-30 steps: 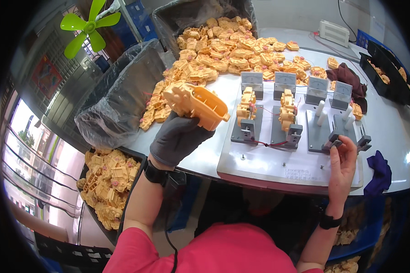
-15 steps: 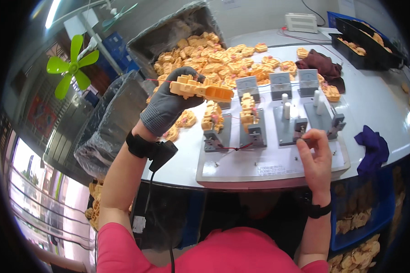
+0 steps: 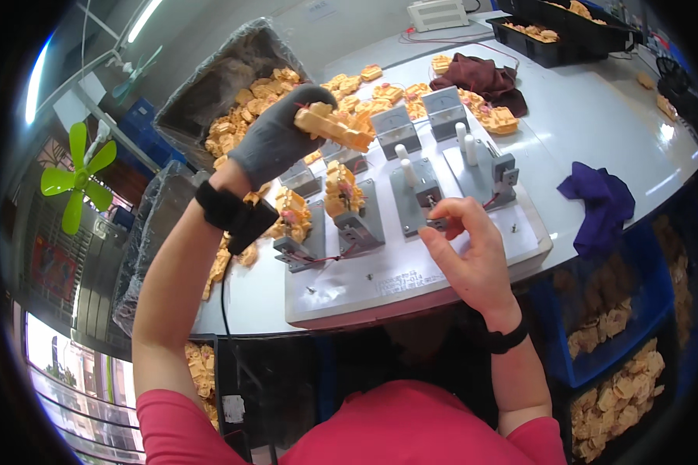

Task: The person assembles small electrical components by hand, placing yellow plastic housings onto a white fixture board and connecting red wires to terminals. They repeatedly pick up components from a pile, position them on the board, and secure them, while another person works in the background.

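At the upper centre of the frame, my left hand [image 3: 275, 133], in a dark grey glove, is closed around one end of a yellow moulded housing [image 3: 333, 126]. The housing is raised above the worktop [image 3: 636, 147], with its free end tilted down to the right.

Right of centre, my bare right hand [image 3: 469, 248] is at the grey clamp block [image 3: 426, 192] of the third fixture from the left. Thumb and index finger are curved toward each other with a narrow gap between the tips; I cannot tell whether they grip or touch the block.

Four fixtures stand in a row on a white board [image 3: 341, 291] across the centre of the frame. The two at the left each carry a yellow assembly [image 3: 341, 190], with red wiring along their front ends. The two at the right each present upright white pegs [image 3: 470, 149]. Behind these two stand panel meters [image 3: 446, 108], tilted back; the meters farther left are partly hidden by my left arm and the housing.

A lined bin [image 3: 198, 97] at the upper left holds more yellow parts, which spill onto the worktop. A brown cloth [image 3: 481, 77] lies at the upper right of centre, near loose yellow parts. A purple cloth [image 3: 597, 209] lies right of the board, apart from it. Black trays [image 3: 535, 53] containing yellow parts stand at the upper right.
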Demonstrator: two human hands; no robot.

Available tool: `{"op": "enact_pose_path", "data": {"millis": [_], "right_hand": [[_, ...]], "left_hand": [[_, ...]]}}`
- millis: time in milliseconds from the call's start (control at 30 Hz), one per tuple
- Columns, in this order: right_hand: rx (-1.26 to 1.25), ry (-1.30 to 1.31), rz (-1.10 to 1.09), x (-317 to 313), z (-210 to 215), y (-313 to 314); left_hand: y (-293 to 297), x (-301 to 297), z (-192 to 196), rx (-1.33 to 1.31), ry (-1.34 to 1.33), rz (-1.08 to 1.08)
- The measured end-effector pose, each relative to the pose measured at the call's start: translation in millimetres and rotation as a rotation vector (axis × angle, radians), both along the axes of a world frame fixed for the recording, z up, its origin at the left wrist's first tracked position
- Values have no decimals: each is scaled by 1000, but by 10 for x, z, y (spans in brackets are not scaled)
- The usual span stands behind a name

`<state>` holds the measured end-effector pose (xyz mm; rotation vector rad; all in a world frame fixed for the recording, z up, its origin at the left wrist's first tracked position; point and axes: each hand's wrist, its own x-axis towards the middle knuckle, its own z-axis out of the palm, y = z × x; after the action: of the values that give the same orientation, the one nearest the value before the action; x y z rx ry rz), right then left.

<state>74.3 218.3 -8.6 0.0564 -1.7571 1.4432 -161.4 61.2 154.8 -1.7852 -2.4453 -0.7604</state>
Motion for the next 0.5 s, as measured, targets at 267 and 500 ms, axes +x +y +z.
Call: {"op": "enact_pose_path", "data": {"millis": [267, 500], "right_hand": [[-4, -18, 24, 18, 6, 5], [-44, -46, 48, 25, 7, 29]], "left_hand": [[680, 194, -84, -193, 457, -26], [722, 552, -225, -392, 378, -162]]}}
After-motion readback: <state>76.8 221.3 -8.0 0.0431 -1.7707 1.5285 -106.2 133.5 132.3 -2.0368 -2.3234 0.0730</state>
